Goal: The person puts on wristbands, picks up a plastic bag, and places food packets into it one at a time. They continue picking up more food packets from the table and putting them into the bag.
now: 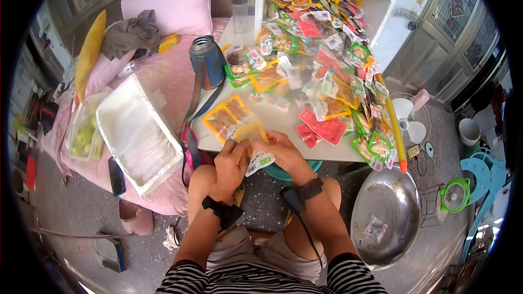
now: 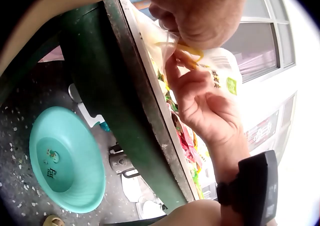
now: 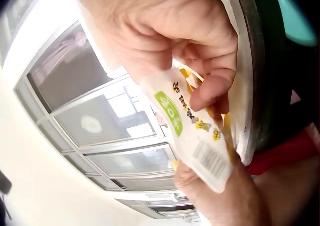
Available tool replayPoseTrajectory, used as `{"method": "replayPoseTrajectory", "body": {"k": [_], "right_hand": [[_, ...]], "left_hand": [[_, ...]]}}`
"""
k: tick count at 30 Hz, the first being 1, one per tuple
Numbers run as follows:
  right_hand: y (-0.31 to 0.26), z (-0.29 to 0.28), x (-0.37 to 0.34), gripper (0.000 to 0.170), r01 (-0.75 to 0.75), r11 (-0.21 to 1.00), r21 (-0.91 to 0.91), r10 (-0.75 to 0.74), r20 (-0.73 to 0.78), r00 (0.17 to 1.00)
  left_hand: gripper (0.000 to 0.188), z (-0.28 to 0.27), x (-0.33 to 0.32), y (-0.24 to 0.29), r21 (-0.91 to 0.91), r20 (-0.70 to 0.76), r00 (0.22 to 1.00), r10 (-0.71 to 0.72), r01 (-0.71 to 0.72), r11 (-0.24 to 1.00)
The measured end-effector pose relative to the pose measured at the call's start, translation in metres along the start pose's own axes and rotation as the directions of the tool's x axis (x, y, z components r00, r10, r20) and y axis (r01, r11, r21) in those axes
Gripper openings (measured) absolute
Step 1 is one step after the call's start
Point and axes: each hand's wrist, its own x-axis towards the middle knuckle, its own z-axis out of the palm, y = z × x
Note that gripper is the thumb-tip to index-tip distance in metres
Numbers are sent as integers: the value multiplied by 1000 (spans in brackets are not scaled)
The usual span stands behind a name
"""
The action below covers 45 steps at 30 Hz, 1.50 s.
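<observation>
Fingers curled closed, the left hand (image 1: 231,164) and right hand (image 1: 284,153) pinch a packet (image 1: 260,160) at the near edge of the table (image 1: 343,155), yellow packets (image 1: 219,122) by its near left corner, red packets (image 1: 329,127) farther right.

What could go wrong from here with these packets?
The packet pinched between your hands is close to the table's front edge, so a slip might drop it down by your knees.

The loose packets heaped along the right edge might slide towards the metal basin below.

The flask's strap hangs loose on your left; catching it could tip the flask.
</observation>
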Motion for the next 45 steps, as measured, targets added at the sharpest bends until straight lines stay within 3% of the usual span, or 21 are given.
{"method": "replayPoseTrajectory", "body": {"k": [3,6,12,15,18,21,24,27,30,33,39,42,45], "right_hand": [[-14,15,-15,37,81,973,217,-76,-32,997],[9,-2,-16,34,113,961,251,-83,-126,989],[38,-10,-3,28,217,974,67,-175,-387,906],[46,-1,16,37,318,947,50,-267,-429,863],[50,6,29,38,378,909,177,-290,-381,878],[33,24,23,40,340,894,294,-238,-332,913],[27,15,5,38,295,948,-117,-317,-309,897],[16,13,-16,28,37,994,-102,-77,-416,906],[13,14,-17,21,-112,993,-44,91,-331,939],[25,17,0,21,-108,978,-178,57,-269,961],[41,36,23,11,142,989,-34,-143,-425,894],[48,23,40,11,167,986,7,-155,-330,931],[44,19,43,12,34,999,31,-23,-322,947]], "left_hand": [[26,1,0,-4,-41,-25,998,-50,49,998],[26,2,0,-4,-44,-24,998,-56,55,998],[24,0,1,0,-41,-7,997,-77,77,996],[25,-1,-1,0,-28,-12,998,-59,58,998],[25,0,0,0,-26,-36,998,-44,43,999],[26,1,1,-2,-36,-57,997,-43,41,999],[26,4,2,-5,-52,-62,997,-51,48,998],[27,4,2,-5,-73,-53,996,-68,64,995],[27,2,3,-1,-78,-46,997,-68,65,995],[28,-2,2,0,-75,-31,998,-60,58,996],[31,-3,-1,-1,-65,-45,999,-26,23,998],[32,-2,-2,-1,-53,-44,999,-17,15,999],[33,-5,-2,-3,-47,-35,999,-25,23,999]]}}
